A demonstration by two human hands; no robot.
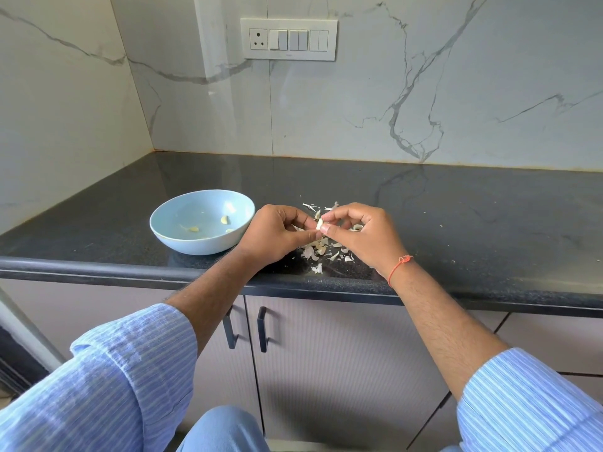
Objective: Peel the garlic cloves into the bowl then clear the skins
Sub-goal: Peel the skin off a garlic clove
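- Presently, one garlic clove (319, 224) is held above the counter (456, 216), just right of the bowl (169, 230), pinched between both hands.
- Left hand (277, 234): fingers curled, thumb and fingertips closed on the clove's lower left side.
- Right hand (362, 231): thumb and forefinger closed on the clove's upper right end; remaining fingers bent inward. The two hands touch at the clove.
- Clove surface reads pale white; whether skin remains on it cannot be told.
- Loose skins (318, 251) lie scattered on the counter directly below and behind the hands, right of the bowl; partly hidden by the hands.
- Bowl: light blue, upright, on the counter, close beside the left hand. Contains a few yellowish peeled cloves (225, 219) on its right and lower inner side, well apart from one another.
- Orange thread (398, 265) tied around the right wrist.
- Both forearms bare; striped blue sleeves (130, 370) rolled up toward the elbows.
- Counter: dark, speckled, glossy; front edge runs just below the bowl.
- Cabinet doors with two black handles (262, 329) sit below the counter edge, under the hands.
- Marble-pattern wall behind the bowl carries a white switch panel (288, 39), high up.
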